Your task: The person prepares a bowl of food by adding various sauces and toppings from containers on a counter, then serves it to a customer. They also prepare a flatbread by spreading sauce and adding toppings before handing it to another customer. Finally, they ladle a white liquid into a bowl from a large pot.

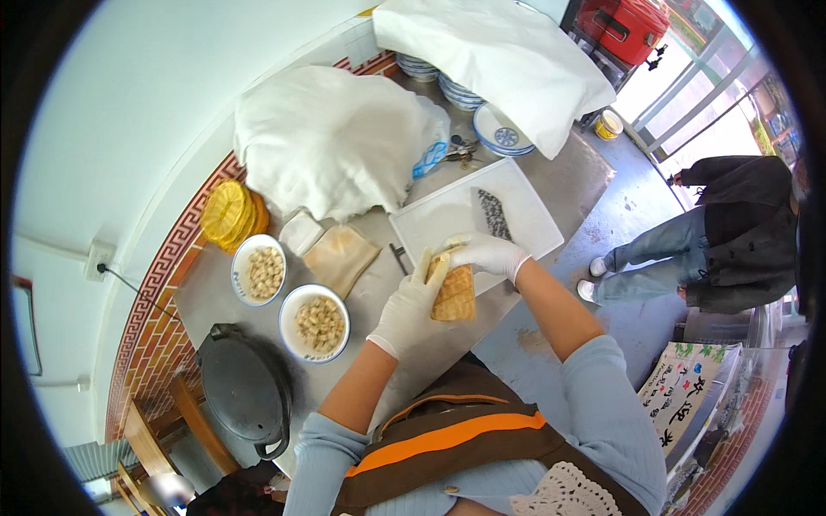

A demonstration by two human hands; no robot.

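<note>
Both hands wear thin white gloves. My left hand (408,313) grips the left side of a tan, flat square piece of food (455,298) with a grid of creases. At its upper edge, the fingers of my right hand (487,251) hold the same piece. It is raised over the front edge of the metal table, and my fingers hide its top. Just beyond my right hand lies a white plastic tray (432,222), with a black-and-white speckled strip (494,213) on it. Folded tan sheets (342,257) rest on the table left of the tray.
Two bowls of pale diced food (265,272) (320,325) stand left, beside a black round griddle (244,387). Yellow woven discs (229,213) are stacked by the wall. White cloths (322,135) cover things behind, near blue-rimmed dishes (504,132). A person (729,232) stands at right.
</note>
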